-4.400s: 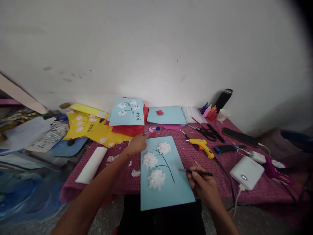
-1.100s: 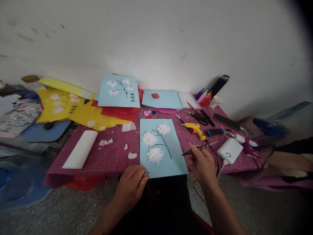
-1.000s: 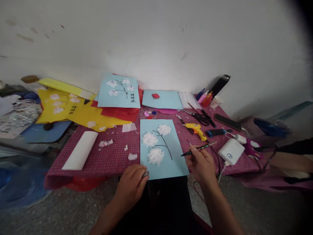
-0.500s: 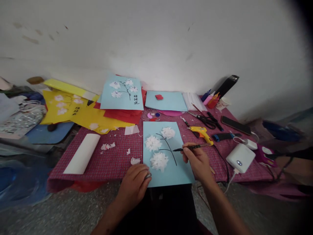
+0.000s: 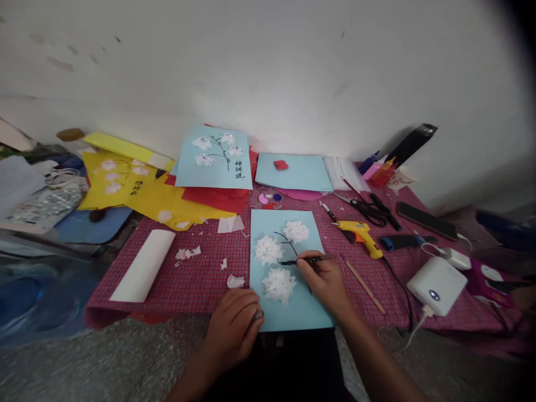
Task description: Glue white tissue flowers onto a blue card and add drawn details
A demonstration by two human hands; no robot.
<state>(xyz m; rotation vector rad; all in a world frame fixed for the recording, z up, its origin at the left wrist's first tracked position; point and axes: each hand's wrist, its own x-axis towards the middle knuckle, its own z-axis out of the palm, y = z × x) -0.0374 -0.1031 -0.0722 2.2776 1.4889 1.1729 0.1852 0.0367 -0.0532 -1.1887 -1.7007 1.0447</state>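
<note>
lt blue sheet (image 5: pixel 305 315): 3 white flwrs (image 5: pixel 268 249), blk stem (image 5: pixel 292 246)

1. Surface (image 5: pixel 176 293) is showing a fine pinkish-red check.
2. Near sheet (image 5: pixel 310 315) is showing pale blue, its puffy flowers (image 5: pixel 278 285) white, its stem lines (image 5: pixel 286 238) black.
3. Upper card (image 5: pixel 188 176) is showing pale blue, with black characters and dark-flecked white flowers.
4. Yellow paper (image 5: pixel 154 198) is carrying pale pink blossoms.
5. Glue gun (image 5: pixel 355 228) is showing yellow and orange.
6. Power bank (image 5: pixel 438 285) is showing white.

Craft workspace with glue gun (image 5: pixel 360 234)
</note>
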